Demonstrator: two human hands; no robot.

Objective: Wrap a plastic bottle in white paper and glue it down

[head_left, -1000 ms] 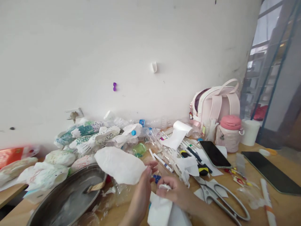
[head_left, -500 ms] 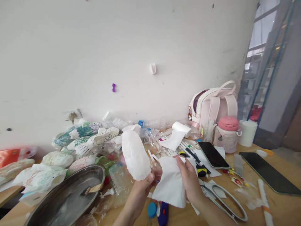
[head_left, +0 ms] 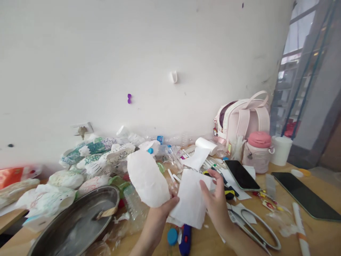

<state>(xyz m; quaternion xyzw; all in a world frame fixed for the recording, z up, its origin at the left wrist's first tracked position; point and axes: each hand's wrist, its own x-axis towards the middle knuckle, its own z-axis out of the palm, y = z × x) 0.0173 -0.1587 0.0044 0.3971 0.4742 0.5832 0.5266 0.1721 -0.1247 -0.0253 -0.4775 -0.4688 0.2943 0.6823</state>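
My left hand (head_left: 160, 215) is closed on the lower end of a white, paper-covered oval piece (head_left: 147, 177), which tilts up to the left. Its thumb reaches the left edge of a white paper sheet (head_left: 189, 199); whether it pinches the sheet too, I cannot tell. My right hand (head_left: 217, 202) is at the sheet's right edge, thumb and fingers apart, with the thumb close to the paper. Below the sheet lie a blue bottle cap (head_left: 172, 236) and a dark blue tool with a red button (head_left: 185, 240).
A metal basin (head_left: 77, 220) with a brush in it stands at left, beside several painted paper fish shapes (head_left: 98, 151). Plastic bottles (head_left: 135, 202) crowd the middle. To the right are scissors (head_left: 255, 227), a phone (head_left: 242, 175), a tablet (head_left: 306, 195), a pink-lidded jar (head_left: 257, 156) and a backpack (head_left: 242, 117).
The oval piece has turned its broad face more toward me and shifted slightly left. My right hand's fingers have spread from their pinch on the sheet, which now sits flatter and more upright.
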